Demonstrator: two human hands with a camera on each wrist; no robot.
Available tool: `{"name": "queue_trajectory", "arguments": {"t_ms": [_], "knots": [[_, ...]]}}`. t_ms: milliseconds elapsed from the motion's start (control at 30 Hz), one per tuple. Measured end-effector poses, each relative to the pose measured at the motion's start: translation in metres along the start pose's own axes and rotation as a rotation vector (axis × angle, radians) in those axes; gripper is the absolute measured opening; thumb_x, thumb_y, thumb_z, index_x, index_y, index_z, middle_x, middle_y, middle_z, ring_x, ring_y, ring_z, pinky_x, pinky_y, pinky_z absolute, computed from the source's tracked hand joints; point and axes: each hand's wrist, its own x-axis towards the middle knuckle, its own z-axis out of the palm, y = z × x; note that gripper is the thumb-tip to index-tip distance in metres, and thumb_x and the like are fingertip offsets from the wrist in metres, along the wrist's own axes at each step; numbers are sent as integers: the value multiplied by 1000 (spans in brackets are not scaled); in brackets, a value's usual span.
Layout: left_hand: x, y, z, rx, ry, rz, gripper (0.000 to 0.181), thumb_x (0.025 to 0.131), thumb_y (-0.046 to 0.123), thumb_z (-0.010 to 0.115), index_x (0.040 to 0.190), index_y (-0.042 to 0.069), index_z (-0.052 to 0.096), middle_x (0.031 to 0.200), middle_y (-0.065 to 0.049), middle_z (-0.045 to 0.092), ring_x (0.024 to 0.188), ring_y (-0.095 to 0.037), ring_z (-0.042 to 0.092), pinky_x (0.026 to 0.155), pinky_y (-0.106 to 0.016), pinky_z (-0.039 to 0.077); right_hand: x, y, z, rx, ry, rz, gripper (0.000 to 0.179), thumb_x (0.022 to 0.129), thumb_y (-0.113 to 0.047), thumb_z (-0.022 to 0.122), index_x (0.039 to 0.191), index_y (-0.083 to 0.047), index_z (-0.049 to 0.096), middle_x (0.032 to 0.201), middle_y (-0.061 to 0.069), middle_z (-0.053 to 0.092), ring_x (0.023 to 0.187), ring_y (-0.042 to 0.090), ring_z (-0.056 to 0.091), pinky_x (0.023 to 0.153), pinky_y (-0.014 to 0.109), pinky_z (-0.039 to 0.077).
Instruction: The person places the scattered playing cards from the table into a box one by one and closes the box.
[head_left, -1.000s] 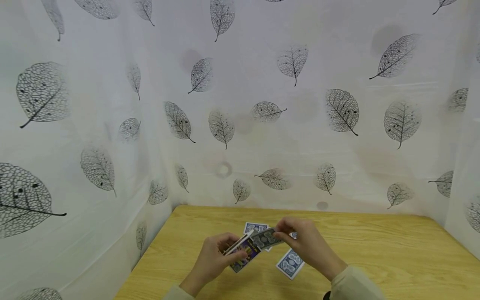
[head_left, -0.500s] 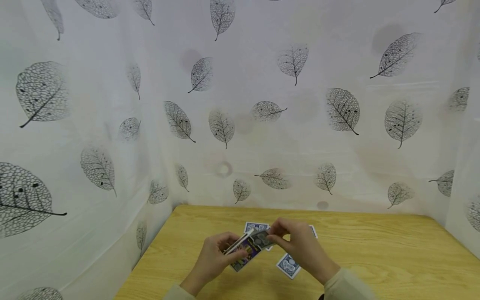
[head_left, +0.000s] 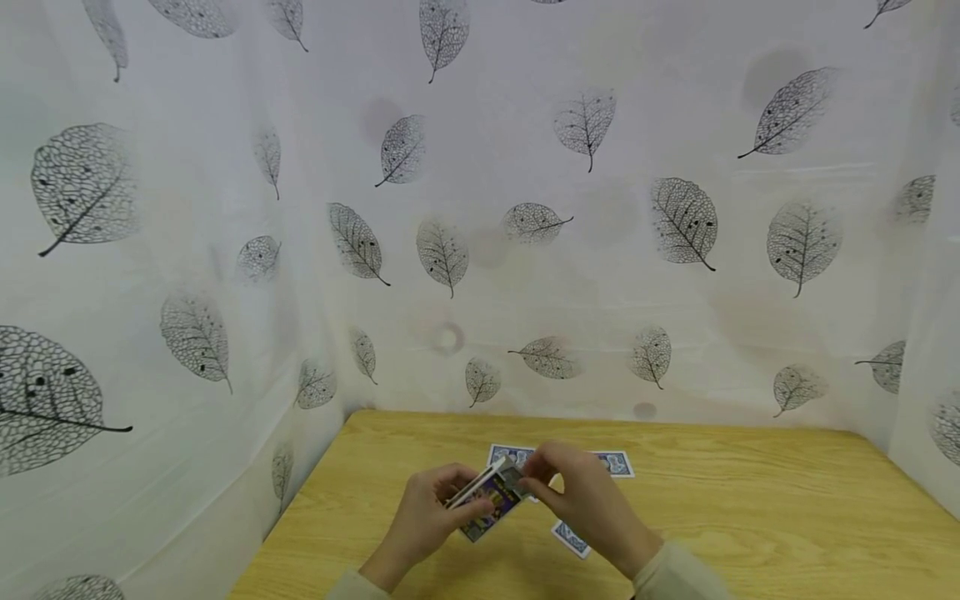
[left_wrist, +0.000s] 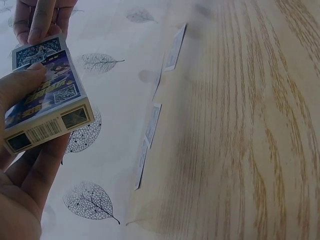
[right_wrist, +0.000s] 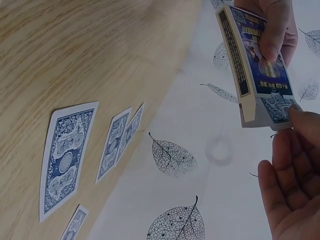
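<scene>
My left hand (head_left: 429, 510) grips a card box (head_left: 501, 493) with a purple-blue printed face, thumb on the front, fingers behind it. The box is tilted, its mouth toward my right hand (head_left: 592, 504). A playing card (right_wrist: 276, 108) with a blue patterned back stands partly out of that mouth; the rest of it is inside the box. Thumb and fingers of my right hand pinch the card's outer end. In the left wrist view, the box's end with a barcode (left_wrist: 44, 131) faces the camera.
Several blue-backed cards lie face down on the wooden table (head_left: 750, 500): one card behind the box (head_left: 504, 453), one at the back right (head_left: 617, 463), one below my right hand (head_left: 572, 540). A leaf-printed white curtain (head_left: 480, 308) rises behind and left.
My right hand has moved left toward the box, and the card has slid deeper into it. The back right card is now more exposed. My left hand and the box stay nearly still.
</scene>
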Motion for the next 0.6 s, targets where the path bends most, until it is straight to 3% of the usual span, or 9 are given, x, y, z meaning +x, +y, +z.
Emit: {"name": "queue_trajectory", "arguments": {"t_ms": [267, 467, 600], "knots": [[-1, 1, 0, -8, 3, 22, 20, 91, 20, 87, 106, 10, 77, 98, -13, 81, 75, -4, 73, 67, -26, 65, -3, -4, 9, -58, -36, -14, 13, 91, -12, 85, 101, -17, 79, 95, -10, 69, 85, 5, 65, 75, 22, 60], [-1, 1, 1, 0, 7, 18, 20, 91, 21, 87, 105, 10, 77, 98, -12, 81, 74, -5, 73, 66, -26, 65, -5, -3, 12, -57, -70, -48, 9, 94, -15, 83, 102, -17, 79, 94, -11, 68, 84, 0, 61, 74, 22, 59], [-1, 1, 0, 7, 14, 10, 21, 91, 22, 87, 105, 10, 77, 97, -13, 81, 75, -5, 74, 67, -27, 66, -2, 2, 2, -30, -62, -11, 4, 99, -20, 79, 101, -19, 76, 90, -15, 67, 81, -4, 58, 72, 21, 56]]}}
